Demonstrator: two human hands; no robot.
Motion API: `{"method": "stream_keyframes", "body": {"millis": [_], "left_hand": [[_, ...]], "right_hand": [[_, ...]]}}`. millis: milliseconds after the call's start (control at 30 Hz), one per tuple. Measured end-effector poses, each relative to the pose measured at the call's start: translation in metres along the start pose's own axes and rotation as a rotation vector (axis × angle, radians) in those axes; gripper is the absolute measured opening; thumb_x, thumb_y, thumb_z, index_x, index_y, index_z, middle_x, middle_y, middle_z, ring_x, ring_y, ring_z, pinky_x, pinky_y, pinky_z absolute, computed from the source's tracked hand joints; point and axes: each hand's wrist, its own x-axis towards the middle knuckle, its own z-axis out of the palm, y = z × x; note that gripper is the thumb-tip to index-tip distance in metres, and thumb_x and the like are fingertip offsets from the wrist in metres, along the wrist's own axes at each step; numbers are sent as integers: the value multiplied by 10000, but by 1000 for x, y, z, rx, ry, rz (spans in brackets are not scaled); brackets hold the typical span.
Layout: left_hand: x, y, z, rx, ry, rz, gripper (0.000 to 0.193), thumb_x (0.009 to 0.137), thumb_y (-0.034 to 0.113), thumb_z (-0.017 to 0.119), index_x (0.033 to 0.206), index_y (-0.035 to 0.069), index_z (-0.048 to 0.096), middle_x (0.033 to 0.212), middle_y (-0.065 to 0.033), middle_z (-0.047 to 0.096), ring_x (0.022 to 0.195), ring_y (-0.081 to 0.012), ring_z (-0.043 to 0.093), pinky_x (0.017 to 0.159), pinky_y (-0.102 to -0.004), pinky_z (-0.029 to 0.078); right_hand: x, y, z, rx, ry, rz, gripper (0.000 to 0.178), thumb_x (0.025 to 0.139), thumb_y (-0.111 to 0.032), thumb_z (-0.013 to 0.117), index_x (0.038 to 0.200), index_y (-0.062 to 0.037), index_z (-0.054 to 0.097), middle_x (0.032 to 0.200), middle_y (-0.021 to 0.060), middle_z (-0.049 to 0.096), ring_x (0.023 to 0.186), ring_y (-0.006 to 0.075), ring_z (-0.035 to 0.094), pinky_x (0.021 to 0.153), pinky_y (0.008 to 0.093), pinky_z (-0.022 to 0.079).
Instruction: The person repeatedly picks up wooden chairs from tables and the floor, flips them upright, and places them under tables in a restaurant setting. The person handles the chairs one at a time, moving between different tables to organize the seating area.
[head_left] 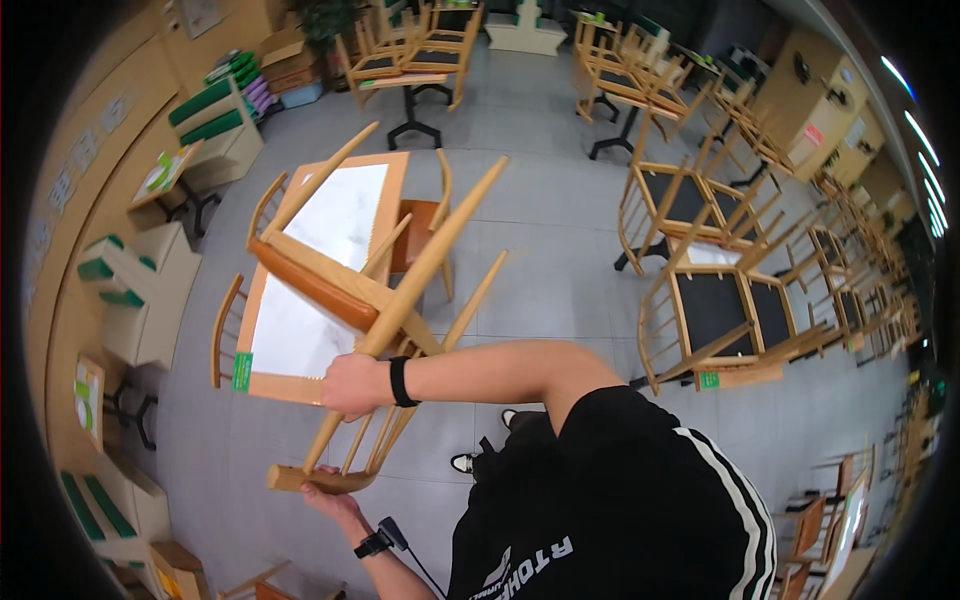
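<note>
A wooden chair (425, 270) with an orange-brown padded seat is tilted in my hands, its legs pointing up and away and its backrest low toward me. My right hand (355, 385), a black band on its wrist, is wrapped round a long wooden post beside the seat. Lower down, my left hand (335, 502) grips the curved top rail of the backrest from beneath. Behind and partly under the chair, in this view, stands a table (345, 195) with a white marbled top and wooden edge. Whether the chair touches the tabletop, I cannot tell.
Other chairs (415, 225) stand round this table. To the right, upturned chairs (715, 305) rest on tables, with more at the back (420, 60). Benches with green cushions (140, 285) line the left wall. Grey tiled floor (560, 250) runs between. My shoes (463, 463) show below.
</note>
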Motion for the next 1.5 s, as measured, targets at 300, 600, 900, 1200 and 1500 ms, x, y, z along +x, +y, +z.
{"method": "stream_keyframes", "body": {"millis": [300,600,900,1200,1500], "left_hand": [[-89,42,80,59,132,59,503,880,468,542,949,-31,520,676,-130,555,567,-215,557,551,-334,479],[-190,76,157,412,-98,169,689,786,615,642,951,-44,523,748,-113,595,575,-238,630,517,-369,543],[-234,36,213,604,-257,-86,519,807,468,709,879,-42,638,695,-74,665,621,-157,664,553,-269,521],[-226,-30,186,855,-170,-219,329,728,276,802,767,-5,635,549,-92,580,484,-131,580,470,-289,430],[-179,-68,179,999,-234,-78,368,742,358,780,750,20,635,590,-156,611,525,-311,616,476,-357,469]], "right_hand": [[-126,-2,-47,105,125,-26,256,667,-288,707,625,-46,638,617,118,631,635,314,647,547,416,510],[-298,4,-68,272,184,82,360,732,-353,720,800,-29,579,689,119,630,674,294,660,591,383,521],[-377,30,-2,345,194,200,346,707,-367,719,728,-47,589,628,93,598,607,281,631,552,374,504],[-356,47,73,404,-21,321,314,694,-345,710,723,-44,625,662,130,640,629,306,640,567,404,502],[-297,77,142,333,-258,346,305,692,-331,720,752,-43,636,711,142,650,689,331,642,608,433,505]]}}
